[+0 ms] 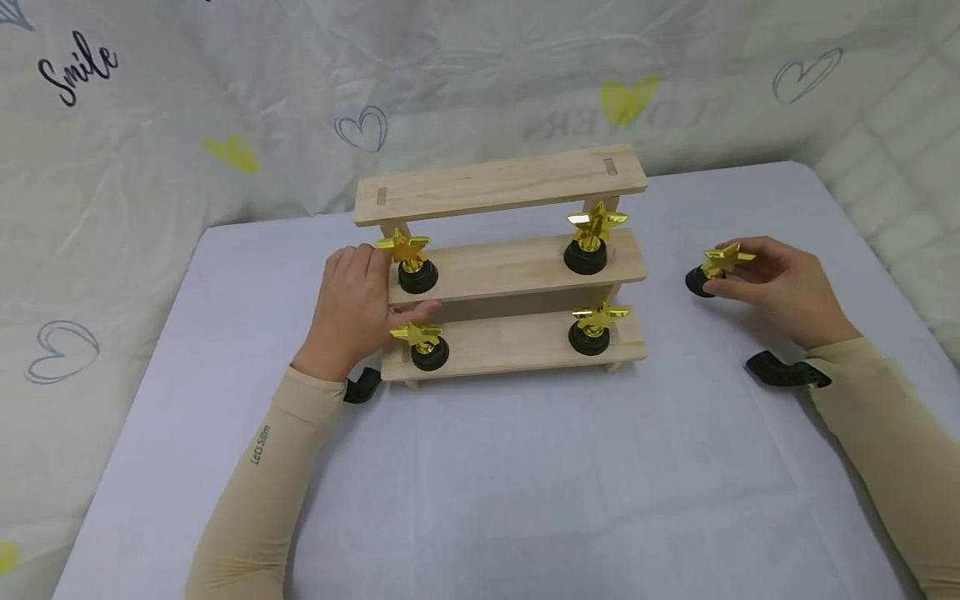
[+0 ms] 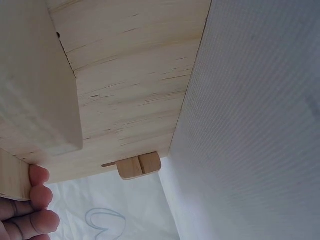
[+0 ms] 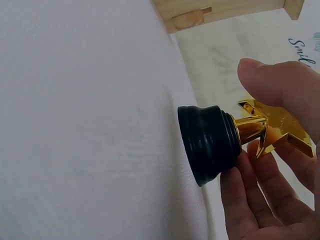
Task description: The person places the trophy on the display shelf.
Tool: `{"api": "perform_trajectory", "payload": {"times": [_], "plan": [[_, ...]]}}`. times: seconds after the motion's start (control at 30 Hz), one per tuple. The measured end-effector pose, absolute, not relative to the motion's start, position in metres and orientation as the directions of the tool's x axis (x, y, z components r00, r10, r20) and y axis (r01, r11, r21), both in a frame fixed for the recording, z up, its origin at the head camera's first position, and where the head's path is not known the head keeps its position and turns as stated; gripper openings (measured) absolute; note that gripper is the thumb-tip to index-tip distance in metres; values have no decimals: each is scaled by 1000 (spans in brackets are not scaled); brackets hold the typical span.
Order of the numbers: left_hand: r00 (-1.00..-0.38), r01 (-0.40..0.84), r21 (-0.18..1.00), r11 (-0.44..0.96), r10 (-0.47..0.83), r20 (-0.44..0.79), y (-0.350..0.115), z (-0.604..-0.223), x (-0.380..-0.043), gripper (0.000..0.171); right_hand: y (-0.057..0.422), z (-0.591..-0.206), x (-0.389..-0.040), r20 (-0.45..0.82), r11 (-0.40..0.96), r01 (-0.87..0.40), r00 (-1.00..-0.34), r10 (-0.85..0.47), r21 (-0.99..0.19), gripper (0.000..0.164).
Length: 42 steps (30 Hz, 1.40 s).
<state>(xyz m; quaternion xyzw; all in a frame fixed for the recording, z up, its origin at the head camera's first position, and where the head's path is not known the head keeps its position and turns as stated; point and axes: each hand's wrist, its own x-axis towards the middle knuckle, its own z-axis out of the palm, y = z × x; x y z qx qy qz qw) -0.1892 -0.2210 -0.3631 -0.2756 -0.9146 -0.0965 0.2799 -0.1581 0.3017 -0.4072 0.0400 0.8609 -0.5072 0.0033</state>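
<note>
My left hand (image 1: 351, 304) grips the left end of a three-tier wooden shelf (image 1: 498, 185), its thumb lying across the front. In the left wrist view its fingertips (image 2: 42, 197) touch the edge of a board. Out to the right of the shelf, my right hand (image 1: 787, 283) holds a small trophy (image 1: 720, 265) with a gold star and black round base (image 3: 207, 145). Whether that base touches the table, I cannot tell. Two matching trophies stand on the middle board, one left (image 1: 416, 275) and one right (image 1: 587, 254). The bottom board bears another left (image 1: 430, 354) and right (image 1: 589, 336).
A white cloth covers the table (image 1: 510, 483). Behind it hangs a pale sheet (image 1: 480, 75) printed with hearts and lettering. Black wrist-worn pieces show under the left wrist (image 1: 363, 386) and the right wrist (image 1: 783, 370).
</note>
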Motion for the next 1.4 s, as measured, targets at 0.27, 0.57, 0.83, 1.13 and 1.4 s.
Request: {"api": "perform_trajectory", "payload": {"times": [0.27,0.57,0.83,1.13,1.4], "plan": [[-707,558,40,829,450,546,-221,-362,-189,85,305,-410,-157,-67,524,92,-996,67,-847,55],[-688,575,37,817,458,563,-219,-363,-190,82,308,-417,-154,-57,536,79,-997,57,-841,51],[-678,578,30,816,459,574,-220,-363,-190,82,306,-417,-154,-26,577,55,-998,58,-815,51],[-676,575,31,817,454,580,-221,-362,-188,80,305,-417,-157,-7,663,37,-999,48,-748,53],[-681,569,29,822,452,577,-221,-364,-189,81,305,-419,-156,9,679,35,-998,61,-733,53]]}}
